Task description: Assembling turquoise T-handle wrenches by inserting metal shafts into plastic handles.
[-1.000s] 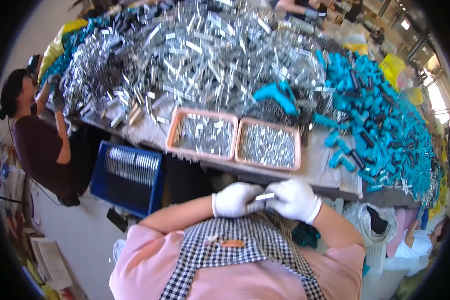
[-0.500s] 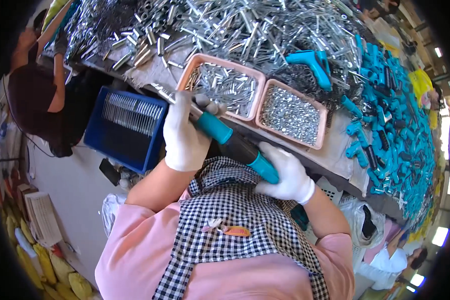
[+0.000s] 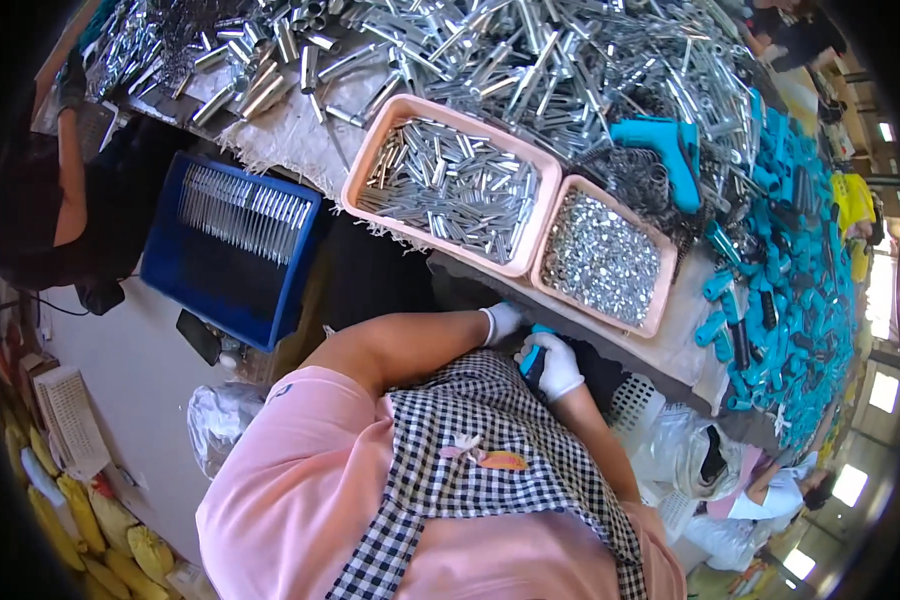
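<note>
Currently, the right hand [image 3: 558, 368], in a white glove, is closed around a teal and black handle [image 3: 532, 364], just in front of the checked apron [image 3: 500, 430] and on the near side of the surface [image 3: 695, 320]. The left hand [image 3: 503, 322], also gloved, is just beside it; its fingers are largely hidden, so whether they grip anything I cannot tell. Beyond, a large pink tray [image 3: 430, 237] of slim metal pins [image 3: 455, 180] sits right beside a smaller pink tray [image 3: 590, 310] of small shiny pieces [image 3: 605, 255]. Metal tubes [image 3: 510, 60] heap up behind them. A teal pistol-shaped part [image 3: 675, 155] lies against dark coils [image 3: 630, 185], with a pile of teal parts [image 3: 795, 265] further right. To the left, a blue bin [image 3: 295, 270] holds a row of thin rods [image 3: 240, 215]. At far left shows a co-worker's arm [image 3: 72, 180].
</note>
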`<action>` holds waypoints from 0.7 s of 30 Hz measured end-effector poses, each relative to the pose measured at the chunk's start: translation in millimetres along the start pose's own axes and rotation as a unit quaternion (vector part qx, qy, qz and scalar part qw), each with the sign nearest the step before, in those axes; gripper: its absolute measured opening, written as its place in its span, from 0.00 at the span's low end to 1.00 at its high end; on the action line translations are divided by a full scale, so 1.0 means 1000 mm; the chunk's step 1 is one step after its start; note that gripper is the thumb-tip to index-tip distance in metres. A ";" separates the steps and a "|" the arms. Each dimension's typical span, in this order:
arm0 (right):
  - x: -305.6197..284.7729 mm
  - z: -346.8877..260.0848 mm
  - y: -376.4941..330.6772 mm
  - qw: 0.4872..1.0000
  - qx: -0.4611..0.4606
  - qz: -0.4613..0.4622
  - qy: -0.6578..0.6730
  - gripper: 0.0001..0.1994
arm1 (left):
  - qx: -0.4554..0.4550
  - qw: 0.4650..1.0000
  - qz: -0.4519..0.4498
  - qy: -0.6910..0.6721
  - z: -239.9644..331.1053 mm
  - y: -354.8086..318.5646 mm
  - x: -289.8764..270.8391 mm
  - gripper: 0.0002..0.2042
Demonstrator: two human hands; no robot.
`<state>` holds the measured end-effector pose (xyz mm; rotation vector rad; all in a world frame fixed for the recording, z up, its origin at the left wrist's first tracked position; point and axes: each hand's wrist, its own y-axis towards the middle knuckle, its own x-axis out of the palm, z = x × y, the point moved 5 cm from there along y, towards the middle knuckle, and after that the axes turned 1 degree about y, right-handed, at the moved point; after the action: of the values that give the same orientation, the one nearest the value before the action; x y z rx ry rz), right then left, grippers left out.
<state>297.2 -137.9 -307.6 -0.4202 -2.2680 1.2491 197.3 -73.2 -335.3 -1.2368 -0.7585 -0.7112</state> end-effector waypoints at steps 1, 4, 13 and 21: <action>-0.002 0.003 0.003 1.000 0.010 0.011 0.013 0.04 | -0.003 1.000 0.007 -0.002 -0.001 -0.004 0.001 0.14; -0.007 0.005 0.008 0.999 0.029 0.032 0.004 0.04 | -0.010 1.000 0.028 -0.005 -0.008 -0.017 0.008 0.14; 0.000 -0.003 0.034 0.997 0.020 0.025 0.067 0.19 | -0.015 0.996 0.042 0.083 -0.014 -0.036 0.060 0.16; 0.069 -0.058 0.103 0.968 -0.252 0.002 -0.004 0.19 | -0.025 0.904 -0.093 0.416 0.025 0.015 0.188 0.17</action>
<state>276.3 -8.9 -349.4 -0.5984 -2.5805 0.6574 312.9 -57.6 -184.7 -0.7817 -0.1382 -1.3047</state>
